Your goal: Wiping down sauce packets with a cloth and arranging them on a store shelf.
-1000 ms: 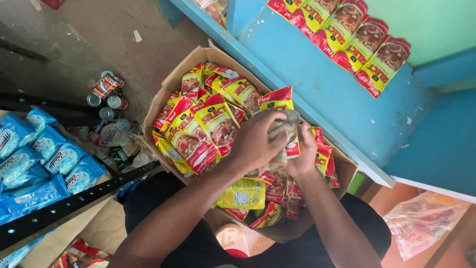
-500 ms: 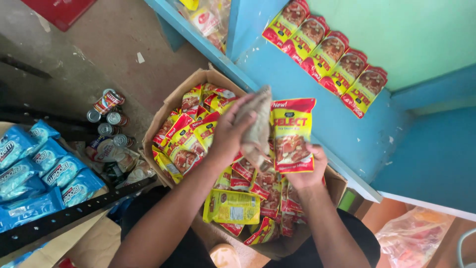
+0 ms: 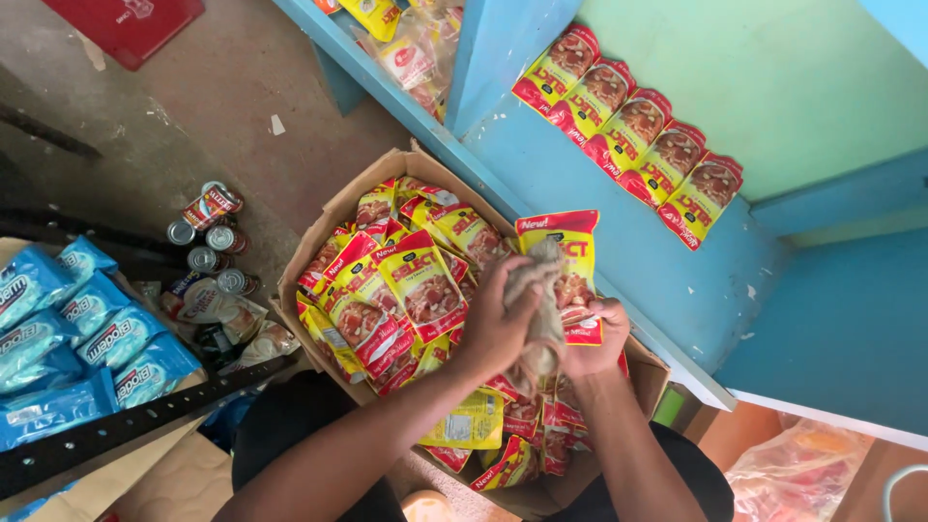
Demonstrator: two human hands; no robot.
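Grey concrete floor fills the left side of the head view, with a red flat thing at its top edge. At the far left lie shiny blue packets in a pile, and just beside them a black bar runs across. Next come several tin cans standing close together on the floor. In the middle stands an open cardboard box, full of red and yellow pouches lying in a loose heap. Above the box, the left hand has its fingers closed on a crumpled grey cloth, pressing it against one red and yellow pouch. The right hand grips this pouch from its lower edge, fingers curled around it. To the right, on the blue shelf, five same pouches lie flat in an overlapping row.
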